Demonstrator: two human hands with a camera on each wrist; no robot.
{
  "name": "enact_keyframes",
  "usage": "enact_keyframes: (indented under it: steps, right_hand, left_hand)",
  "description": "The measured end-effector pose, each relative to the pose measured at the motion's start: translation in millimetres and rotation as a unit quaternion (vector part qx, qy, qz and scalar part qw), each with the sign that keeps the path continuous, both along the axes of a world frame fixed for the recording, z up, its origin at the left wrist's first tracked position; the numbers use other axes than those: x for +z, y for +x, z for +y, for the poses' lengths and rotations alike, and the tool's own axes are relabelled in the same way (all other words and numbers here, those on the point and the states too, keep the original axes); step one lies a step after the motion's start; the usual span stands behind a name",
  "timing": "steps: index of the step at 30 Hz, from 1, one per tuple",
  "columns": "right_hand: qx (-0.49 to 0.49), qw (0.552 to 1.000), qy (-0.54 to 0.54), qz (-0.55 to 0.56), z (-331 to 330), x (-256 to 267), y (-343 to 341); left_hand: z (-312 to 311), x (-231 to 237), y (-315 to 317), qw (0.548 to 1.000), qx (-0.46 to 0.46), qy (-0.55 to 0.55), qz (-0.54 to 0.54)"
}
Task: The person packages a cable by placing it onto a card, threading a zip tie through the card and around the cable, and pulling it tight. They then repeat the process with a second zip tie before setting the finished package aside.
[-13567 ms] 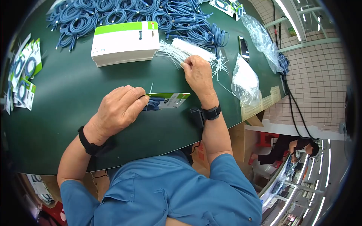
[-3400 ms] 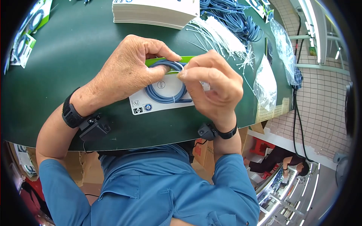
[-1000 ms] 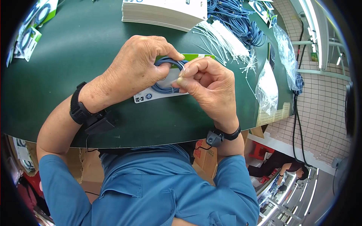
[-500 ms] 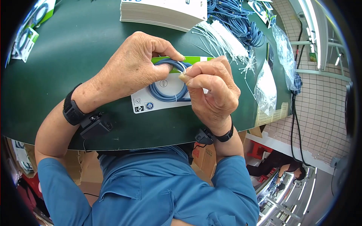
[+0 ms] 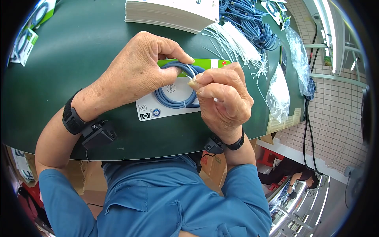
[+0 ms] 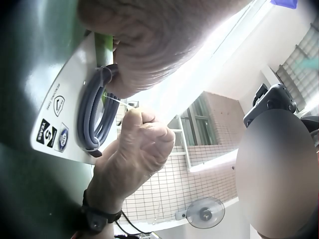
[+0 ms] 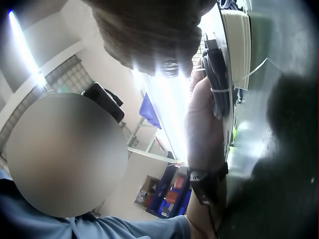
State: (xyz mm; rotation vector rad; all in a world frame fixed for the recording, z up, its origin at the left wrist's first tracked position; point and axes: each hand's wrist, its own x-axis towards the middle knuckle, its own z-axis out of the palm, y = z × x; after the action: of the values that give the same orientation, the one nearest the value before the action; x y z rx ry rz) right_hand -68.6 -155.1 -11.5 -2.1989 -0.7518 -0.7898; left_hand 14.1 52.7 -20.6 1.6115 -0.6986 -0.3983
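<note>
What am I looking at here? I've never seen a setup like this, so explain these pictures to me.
There is no robot here, just a person's bare left hand and right hand. The head picture comes from a camera worn on the head, looking forward and down. The two wrist pictures come from the small black cameras strapped to the wrists, seeing the work close up.

On the green table lie a stack of cards, loose white ties, blue cables and a clear bag. The left hand holds a blue coil against a card; the right hand pinches a thin white tie.
</note>
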Motion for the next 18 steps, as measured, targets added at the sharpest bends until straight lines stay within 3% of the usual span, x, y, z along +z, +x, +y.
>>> enact_keyframes:
  steps: [18]
  right_hand:
    - [-0.002,1.0,0.0,0.017,1.3,-1.5,1.8]
  left_hand:
    - [0.7,3.6,1.0,0.999,-0.008,0.015,0.03]
